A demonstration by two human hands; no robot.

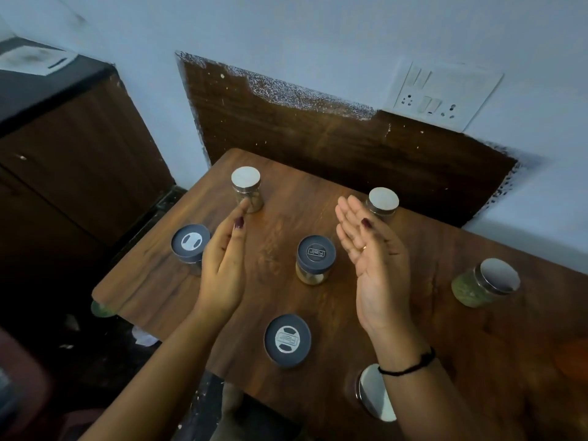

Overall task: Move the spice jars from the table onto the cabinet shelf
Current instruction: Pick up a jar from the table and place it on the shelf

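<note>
A single head-worn view looks steeply down, close over the tabletop [445, 313]. It faces the wall [318, 33] at twelve o'clock.

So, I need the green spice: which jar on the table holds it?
The silver-lidded glass jar farthest right on the wooden table; only its contents look green.

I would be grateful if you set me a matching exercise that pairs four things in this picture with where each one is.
Things:
1. jar with green contents
2. dark-lidded jar with yellowish contents
3. switch plate
4. black thread

Places:
A. on the wall above the table
B. between the left hand and the right hand
C. round the right wrist
D. at the table's right side

Pairs: 1-D, 2-B, 3-A, 4-C
</note>
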